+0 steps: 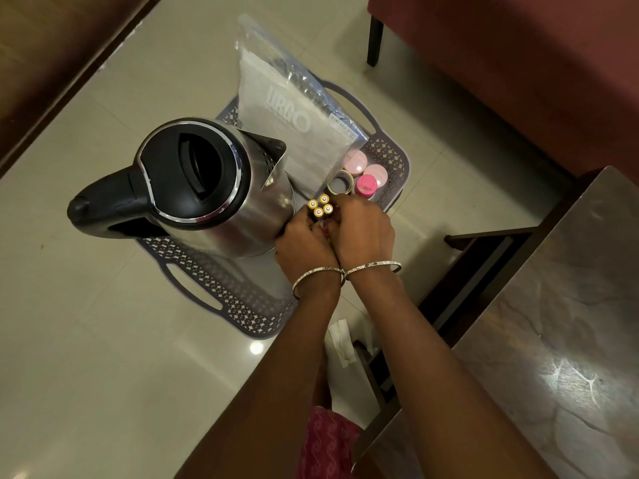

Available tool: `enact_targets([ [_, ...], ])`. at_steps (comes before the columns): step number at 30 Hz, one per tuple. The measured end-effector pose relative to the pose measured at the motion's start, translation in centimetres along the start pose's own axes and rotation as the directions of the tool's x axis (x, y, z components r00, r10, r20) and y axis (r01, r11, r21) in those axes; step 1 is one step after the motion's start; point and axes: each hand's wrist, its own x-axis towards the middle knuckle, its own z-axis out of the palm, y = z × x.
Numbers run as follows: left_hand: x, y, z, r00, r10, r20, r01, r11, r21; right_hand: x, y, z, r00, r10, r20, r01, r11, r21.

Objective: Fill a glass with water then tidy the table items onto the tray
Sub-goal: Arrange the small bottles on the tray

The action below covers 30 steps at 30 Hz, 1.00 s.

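pink patterned cloth [325, 444] sits at the bottom edge, and both forearms reach up from it to the middle of the frame. left hand [304, 245] and right hand [363, 229] meet wrist to wrist, fingers curled in round a bundle of four batteries [320, 205]. the batteries stand upright with their gold ends up, probably squeezed together so they go down as one lot and do not roll apart.

the bundle is over the near right part of the grey lattice tray [214, 288], in the gap between the steel kettle [193, 174] and the tape roll [340, 183]. that looks like the free spot left for it. the kettle takes the tray's left half. a clear plastic bag [294, 115] leans across the upper part and sticks out past the rim. two pink jars [356, 160] and a pink bottle [366, 186] are packed into the right corner.

the backs of the hands hide the fingertips and the lower ends of the batteries, so i cannot tell whether they touch the tray yet. no glass is in view. the stone-topped table [553, 340] at lower right is cut off by the frame edge. something white [340, 344] under the arms is too covered to name.
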Motion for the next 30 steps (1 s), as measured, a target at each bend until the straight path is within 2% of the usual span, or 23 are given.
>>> enact_targets([
  [30,-0.07,0.21,-0.08,0.999,0.047,-0.003,-0.047,0.999,0.004,-0.09,-0.03,-0.26,0.999,0.003,0.033,-0.002,0.999,-0.036],
])
